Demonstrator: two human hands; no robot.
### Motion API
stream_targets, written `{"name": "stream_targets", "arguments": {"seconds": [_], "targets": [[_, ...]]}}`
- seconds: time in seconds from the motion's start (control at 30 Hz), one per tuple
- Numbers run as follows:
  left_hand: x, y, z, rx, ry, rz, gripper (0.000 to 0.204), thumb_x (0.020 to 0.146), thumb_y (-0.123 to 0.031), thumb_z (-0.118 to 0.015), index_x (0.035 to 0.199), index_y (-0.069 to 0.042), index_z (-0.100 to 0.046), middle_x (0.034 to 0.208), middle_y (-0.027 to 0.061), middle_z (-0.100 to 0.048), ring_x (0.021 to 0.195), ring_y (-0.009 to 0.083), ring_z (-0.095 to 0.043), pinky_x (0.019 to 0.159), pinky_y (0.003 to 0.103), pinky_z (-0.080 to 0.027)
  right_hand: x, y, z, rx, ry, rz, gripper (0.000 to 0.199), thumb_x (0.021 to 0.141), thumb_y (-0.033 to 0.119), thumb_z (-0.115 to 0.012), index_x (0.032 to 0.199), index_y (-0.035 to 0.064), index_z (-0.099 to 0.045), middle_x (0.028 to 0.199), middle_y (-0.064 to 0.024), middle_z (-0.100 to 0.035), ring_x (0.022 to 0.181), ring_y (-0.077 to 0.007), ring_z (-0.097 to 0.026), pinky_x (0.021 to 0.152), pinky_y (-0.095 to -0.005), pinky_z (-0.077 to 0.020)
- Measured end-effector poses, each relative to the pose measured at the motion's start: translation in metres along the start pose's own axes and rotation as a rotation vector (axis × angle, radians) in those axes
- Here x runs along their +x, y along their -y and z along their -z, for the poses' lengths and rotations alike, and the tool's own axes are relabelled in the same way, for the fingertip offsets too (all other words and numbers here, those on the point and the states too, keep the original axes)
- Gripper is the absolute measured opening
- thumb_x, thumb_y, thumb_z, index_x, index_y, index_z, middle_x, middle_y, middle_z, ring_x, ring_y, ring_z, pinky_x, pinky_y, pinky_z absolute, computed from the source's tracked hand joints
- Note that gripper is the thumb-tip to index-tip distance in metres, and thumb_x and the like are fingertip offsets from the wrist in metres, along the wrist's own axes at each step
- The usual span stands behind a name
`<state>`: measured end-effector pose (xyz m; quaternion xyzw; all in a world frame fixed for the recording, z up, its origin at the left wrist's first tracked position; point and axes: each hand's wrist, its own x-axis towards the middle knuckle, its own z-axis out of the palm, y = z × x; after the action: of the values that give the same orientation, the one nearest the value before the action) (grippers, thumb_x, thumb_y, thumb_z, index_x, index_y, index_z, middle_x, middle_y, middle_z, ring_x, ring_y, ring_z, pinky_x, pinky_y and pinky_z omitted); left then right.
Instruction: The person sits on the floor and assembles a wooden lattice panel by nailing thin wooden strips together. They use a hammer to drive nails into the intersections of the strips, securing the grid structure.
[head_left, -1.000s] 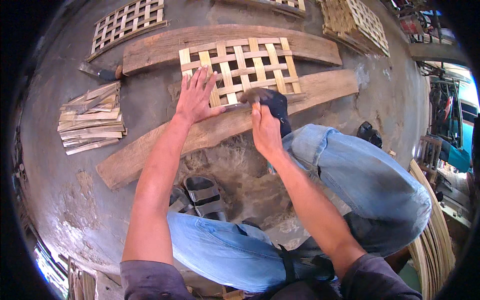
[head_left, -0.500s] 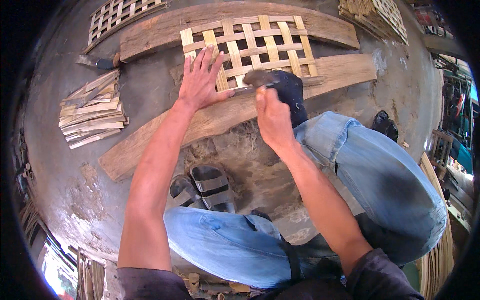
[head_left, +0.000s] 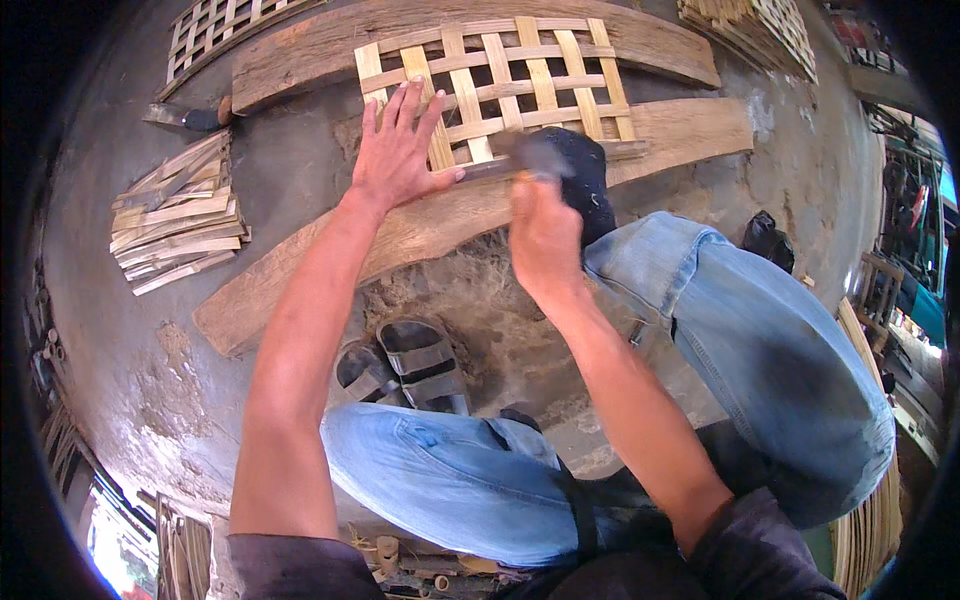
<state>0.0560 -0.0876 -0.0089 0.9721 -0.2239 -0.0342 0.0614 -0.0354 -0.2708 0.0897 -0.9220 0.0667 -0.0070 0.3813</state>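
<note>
A woven lattice of bamboo strips (head_left: pixel 510 85) lies across two rough wooden planks (head_left: pixel 690 130) on the ground. My left hand (head_left: pixel 400 150) presses flat, fingers spread, on the lattice's near left corner. My right hand (head_left: pixel 540 225) is closed around the handle of a tool whose dark metal head (head_left: pixel 535 152) is blurred just above the lattice's near edge. A black shoe (head_left: pixel 590 185) on my right foot rests on the nearer plank right beside that hand.
A pile of loose bamboo strips (head_left: pixel 180 215) lies at the left, with a knife (head_left: pixel 185 118) beyond it. More finished lattices sit at the top left (head_left: pixel 215 25) and top right (head_left: pixel 760 30). Sandals (head_left: pixel 405 365) rest by my knees; curved bamboo slats (head_left: pixel 870 520) stand at the right.
My right hand with the tool has moved up and down near the lattice's front edge. My left hand stays pressed on the lattice. The view has shifted slightly closer.
</note>
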Motion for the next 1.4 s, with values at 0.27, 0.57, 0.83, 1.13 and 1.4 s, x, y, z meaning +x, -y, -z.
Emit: {"name": "stream_targets", "arguments": {"seconds": [0.27,0.57,0.83,1.13,1.4], "targets": [[0.003,-0.004,0.003,-0.026,0.023,0.004,0.105,0.076,-0.069,-0.064,0.157,-0.019,-0.019,0.162,0.0161,-0.016,0.149,0.0328,-0.018,0.117,0.061,-0.017,0.004,-0.009,-0.004,-0.061,0.119,-0.068,0.025,0.101,0.023,-0.049,0.11,-0.0003,-0.049,0.08,-0.0301,-0.065,0.08,-0.0511,-0.062,0.068,-0.0597,-0.0476],[-0.001,-0.001,-0.001,-0.001,0.011,0.013,0.103,0.076,-0.071,-0.062,0.156,-0.02,-0.022,0.161,0.0148,-0.02,0.149,0.0311,-0.019,0.118,0.059,-0.017,0.024,0.009,-0.006,-0.126,0.22,-0.132,0.026,0.101,0.025,-0.049,0.104,-0.0004,-0.054,0.086,-0.0305,-0.066,0.086,-0.0508,-0.063,0.074,-0.0597,-0.0488],[-0.007,0.016,0.002,0.021,0.006,0.041,0.101,0.077,-0.066,-0.065,0.156,-0.021,-0.021,0.162,0.0134,-0.017,0.15,0.0314,-0.016,0.118,0.059,-0.018,0.119,0.113,0.117,0.0,-0.379,0.349,0.034,0.099,0.025,-0.044,0.101,-0.0043,-0.059,0.09,-0.0331,-0.063,0.09,-0.0495,-0.062,0.078,-0.0553,-0.0478],[0.0,-0.001,0.024,0.051,0.111,0.093,0.101,0.079,-0.069,-0.06,0.157,-0.023,-0.017,0.164,0.0108,-0.012,0.151,0.0294,-0.013,0.121,0.055,-0.015,0.066,-0.008,0.326,-0.605,0.424,0.338,0.037,0.101,0.036,-0.048,0.103,0.0006,-0.059,0.094,-0.0271,-0.065,0.091,-0.0476,-0.061,0.076,-0.0537,-0.0472],[-0.003,-0.01,0.014,0.062,0.123,0.064,0.1,0.081,-0.068,-0.059,0.158,-0.02,-0.015,0.163,0.0124,-0.012,0.151,0.029,-0.013,0.123,0.052,-0.012,-0.057,-0.263,0.214,-0.445,0.288,0.146,0.029,0.093,0.022,-0.06,0.114,0.0033,-0.058,0.106,-0.0204,-0.062,0.1,-0.0415,-0.059,0.085,-0.0497,-0.0475]]}}
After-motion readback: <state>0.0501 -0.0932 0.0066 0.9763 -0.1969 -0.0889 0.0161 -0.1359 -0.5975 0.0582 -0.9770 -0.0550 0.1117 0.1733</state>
